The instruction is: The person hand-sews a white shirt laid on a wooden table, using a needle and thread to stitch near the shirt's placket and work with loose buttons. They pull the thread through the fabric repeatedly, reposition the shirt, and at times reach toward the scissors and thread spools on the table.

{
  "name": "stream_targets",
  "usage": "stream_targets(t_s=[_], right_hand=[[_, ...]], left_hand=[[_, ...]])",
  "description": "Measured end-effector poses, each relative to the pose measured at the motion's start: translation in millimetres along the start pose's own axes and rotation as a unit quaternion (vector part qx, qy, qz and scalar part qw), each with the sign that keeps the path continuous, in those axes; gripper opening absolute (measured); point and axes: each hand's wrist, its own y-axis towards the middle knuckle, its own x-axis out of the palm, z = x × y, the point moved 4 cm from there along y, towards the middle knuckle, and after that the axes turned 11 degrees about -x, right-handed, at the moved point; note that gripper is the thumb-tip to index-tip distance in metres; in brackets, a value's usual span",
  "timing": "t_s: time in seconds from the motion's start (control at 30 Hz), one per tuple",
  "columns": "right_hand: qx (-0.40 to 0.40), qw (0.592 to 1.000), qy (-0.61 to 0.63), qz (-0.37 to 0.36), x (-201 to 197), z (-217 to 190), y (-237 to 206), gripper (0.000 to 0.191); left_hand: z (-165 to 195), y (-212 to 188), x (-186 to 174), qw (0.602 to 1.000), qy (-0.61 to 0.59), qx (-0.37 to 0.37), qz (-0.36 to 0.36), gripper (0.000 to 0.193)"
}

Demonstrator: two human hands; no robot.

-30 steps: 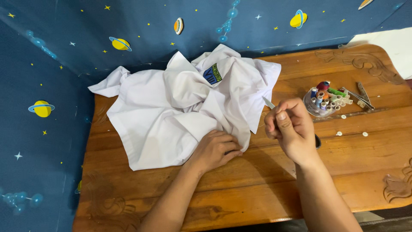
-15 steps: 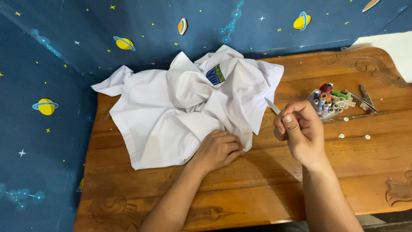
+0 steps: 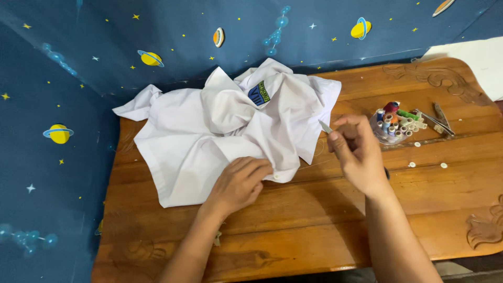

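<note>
Crumpled white cotton shirt (image 3: 220, 131) with a blue chest badge lies mid-left on the carved wooden bench (image 3: 314, 220). Left hand (image 3: 238, 183) rests curled on the shirt's lower hem, fingers pinching the fabric. Right hand (image 3: 359, 154) hovers just right of the shirt, fingers closed around a thin metal tool (image 3: 326, 127). Clear dish of thread spools (image 3: 395, 126) near it; two small white buttons (image 3: 427, 165) loose beside.
</note>
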Motion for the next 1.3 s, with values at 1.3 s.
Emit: stream_targets(t_s=[1.3], right_hand=[[-0.166,0.923,-0.314,-0.149,55,-20,4,0.012]], left_hand=[[-18,-6,10,0.959,-0.226,-0.174,0.000,0.017]])
